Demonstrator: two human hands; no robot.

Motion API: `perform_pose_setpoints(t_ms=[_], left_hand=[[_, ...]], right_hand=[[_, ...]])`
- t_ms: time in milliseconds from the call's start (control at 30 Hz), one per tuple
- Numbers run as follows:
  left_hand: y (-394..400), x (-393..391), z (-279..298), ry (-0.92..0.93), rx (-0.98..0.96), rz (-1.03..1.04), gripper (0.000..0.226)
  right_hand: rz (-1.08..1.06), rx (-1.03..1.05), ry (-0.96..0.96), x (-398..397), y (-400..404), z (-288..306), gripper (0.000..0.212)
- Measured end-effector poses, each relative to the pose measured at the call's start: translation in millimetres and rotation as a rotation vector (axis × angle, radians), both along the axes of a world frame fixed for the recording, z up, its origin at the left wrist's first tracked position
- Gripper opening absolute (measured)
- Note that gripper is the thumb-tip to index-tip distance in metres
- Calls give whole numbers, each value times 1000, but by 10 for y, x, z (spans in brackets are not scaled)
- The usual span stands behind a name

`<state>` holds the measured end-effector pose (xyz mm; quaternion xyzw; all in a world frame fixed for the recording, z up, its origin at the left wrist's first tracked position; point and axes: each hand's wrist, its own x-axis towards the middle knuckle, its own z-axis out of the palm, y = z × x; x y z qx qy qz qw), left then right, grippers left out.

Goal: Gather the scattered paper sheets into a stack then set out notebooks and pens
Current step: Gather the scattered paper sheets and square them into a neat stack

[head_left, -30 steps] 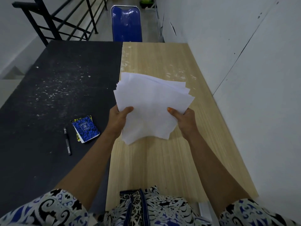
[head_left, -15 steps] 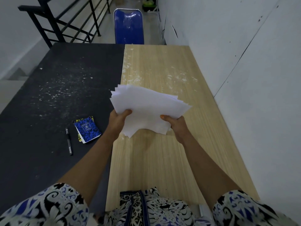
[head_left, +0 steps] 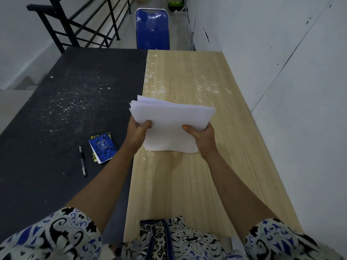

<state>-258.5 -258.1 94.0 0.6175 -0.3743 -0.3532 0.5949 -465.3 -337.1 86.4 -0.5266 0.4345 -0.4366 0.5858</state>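
Head view shows us clamping the paper stack (head_left: 171,126) between left hand (head_left: 138,133) and right hand (head_left: 201,138), lower edge touching the tabletop (head_left: 187,184), apparently to square it.

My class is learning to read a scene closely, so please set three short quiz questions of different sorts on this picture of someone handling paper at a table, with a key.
1. True or false: the paper stack lies flat on the dark tabletop, untouched.
2. Which lies nearer the left hand? A) the pen B) the blue notebook
3. Fill in: the right hand grips the stack over the ____ wooden tabletop.

Key
1. False: both hands hold it.
2. B
3. light
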Motion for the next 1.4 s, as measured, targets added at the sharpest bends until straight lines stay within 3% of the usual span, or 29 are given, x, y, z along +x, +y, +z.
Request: perform_pose_setpoints(t_ms=[167, 300, 433, 567, 700, 800, 933, 1167, 1300, 1400], left_hand=[[-60, 60, -41, 40, 40, 42, 59], [-80, 9, -144, -6, 62, -16, 41], [-97, 14, -237, -30, 83, -7, 43], [-110, 20, -255, -161, 114, 42, 44], [-121, -107, -195, -235, 62, 165, 40], [-77, -208, -241, -206, 8, 197, 39], [-2, -212, -297, -87, 21, 197, 45], [-166, -125, 248, 59, -178, 310, 31], [-374, -165, 508, 260, -83, 425, 34], [-433, -162, 522, 321, -13, 448, 54]], right_hand=[[3, 2, 47, 12, -44, -28, 46], [39, 33, 99, 31, -73, -96, 42], [42, 7, 184, 42, -125, -150, 62], [31, -80, 323, 53, -146, -144, 34], [-97, -137, 278, 110, -38, -107, 24], [-122, -79, 218, 130, 52, -181, 25], [-55, -45, 193, 115, 80, -243, 42], [-61, -110, 143, 187, -62, 0, 42], [-87, -139, 160, 270, -62, 55, 39], [-102, -146, 193, 277, -36, 29, 45]])
